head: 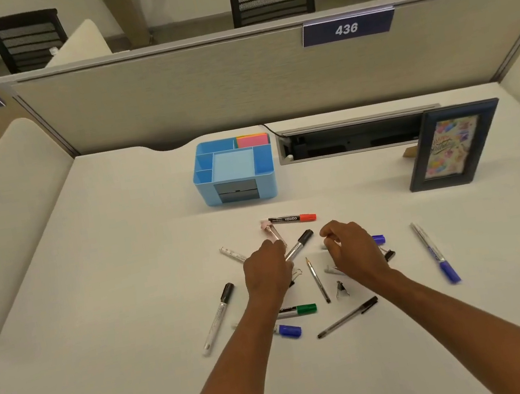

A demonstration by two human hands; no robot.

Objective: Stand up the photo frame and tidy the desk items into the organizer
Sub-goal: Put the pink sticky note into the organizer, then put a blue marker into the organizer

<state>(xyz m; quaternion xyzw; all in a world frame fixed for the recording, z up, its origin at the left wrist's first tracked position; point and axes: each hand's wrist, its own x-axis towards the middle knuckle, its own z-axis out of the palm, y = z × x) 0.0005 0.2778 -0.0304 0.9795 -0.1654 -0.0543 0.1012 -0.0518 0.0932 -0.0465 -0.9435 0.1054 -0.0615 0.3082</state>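
A blue desk organizer (235, 180) stands at the back of the desk with pink sticky notes (252, 140) in a rear compartment. The dark photo frame (453, 145) stands upright at the right. Pens, markers and binder clips lie scattered in front. My left hand (269, 272) grips the barrel of a black-capped marker (300, 243). My right hand (352, 250) curls its fingers over a blue-capped marker (378, 239), most of which is hidden beneath it. Close by lie a red-capped marker (290, 219), a pink clip (272, 232) and a green-capped marker (300, 309).
A long blue marker (434, 252) lies to the right, and a black-capped marker (218, 317) to the left. A black pen (347, 317) lies nearer me. An open cable tray (352, 138) runs along the back, under the partition wall (234, 91).
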